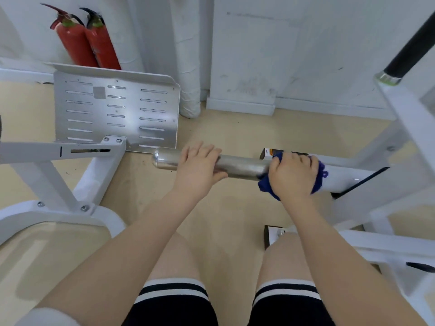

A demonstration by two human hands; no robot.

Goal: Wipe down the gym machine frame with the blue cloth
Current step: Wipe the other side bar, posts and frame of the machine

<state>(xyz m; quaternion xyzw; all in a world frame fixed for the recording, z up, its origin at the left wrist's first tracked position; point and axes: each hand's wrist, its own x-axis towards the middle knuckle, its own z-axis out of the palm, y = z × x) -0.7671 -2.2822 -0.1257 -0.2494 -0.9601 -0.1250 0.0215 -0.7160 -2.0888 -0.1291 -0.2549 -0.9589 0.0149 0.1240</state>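
Steel bar (240,166), horizontal, jutting from the white frame (341,176). Left hand (200,167) curled over the bar near its rounded free end, gripping it. Right hand (292,174) further along the bar, at the joint with the frame, fingers wrapped round the blue cloth (264,185), which is bunched against the metal there. Beyond the bar's free end, a slotted plate (115,109) leans upright. Behind the plate, two red extinguishers (87,41) stand against the wall.

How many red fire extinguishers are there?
2. Both stand side by side against the wall behind the footplate: one on the left, one on the right. Their bases are hidden.
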